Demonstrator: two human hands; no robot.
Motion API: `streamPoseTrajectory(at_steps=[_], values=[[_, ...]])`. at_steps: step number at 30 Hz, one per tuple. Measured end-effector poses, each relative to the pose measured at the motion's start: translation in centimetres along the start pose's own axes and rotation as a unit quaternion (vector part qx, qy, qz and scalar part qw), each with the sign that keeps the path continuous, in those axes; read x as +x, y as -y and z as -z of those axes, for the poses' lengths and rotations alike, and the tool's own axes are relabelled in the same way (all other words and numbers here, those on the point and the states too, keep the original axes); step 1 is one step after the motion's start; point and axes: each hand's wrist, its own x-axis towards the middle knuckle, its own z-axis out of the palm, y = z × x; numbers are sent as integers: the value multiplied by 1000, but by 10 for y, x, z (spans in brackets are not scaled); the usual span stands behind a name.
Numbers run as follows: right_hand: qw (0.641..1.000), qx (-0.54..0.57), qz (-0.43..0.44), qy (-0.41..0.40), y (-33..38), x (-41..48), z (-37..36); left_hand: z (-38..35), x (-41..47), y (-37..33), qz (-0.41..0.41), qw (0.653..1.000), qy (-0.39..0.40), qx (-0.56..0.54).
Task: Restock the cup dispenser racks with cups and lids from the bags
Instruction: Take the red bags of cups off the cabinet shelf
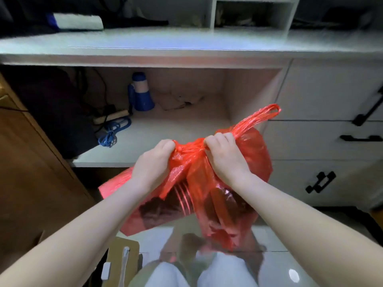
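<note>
We see a white shelf [176, 129] in the open cabinet bay. A blue megaphone [139, 94] stands on it. Left of the megaphone lies a power strip [109, 118], left of the megaphone and nearer us a coiled blue cable [115, 131], and right of the megaphone a crumpled pale cloth [180, 100].

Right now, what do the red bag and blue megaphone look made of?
The bag: thin glossy plastic film; it crinkles and dark contents show through. The megaphone: probably hard moulded plastic, smooth blue shell; too dim to be sure.

Thin glossy red plastic bag [217, 162]; glossy floor tiles [290, 255]; wooden cabinet [31, 172].
</note>
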Motion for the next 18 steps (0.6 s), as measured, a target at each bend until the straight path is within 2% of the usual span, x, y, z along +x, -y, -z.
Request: streamPoseTrajectory(at_steps=[9,12,18], values=[[993,-29,42,-106,42,-41,127,104,-28,-81,-70,990,-117,18],[986,-42,51,-155,49,-27,185,159,-11,-110,-93,976,-192,41],[953,-37,28,-301,49,28,291,262,48,-156,-78,947,-310,-31]])
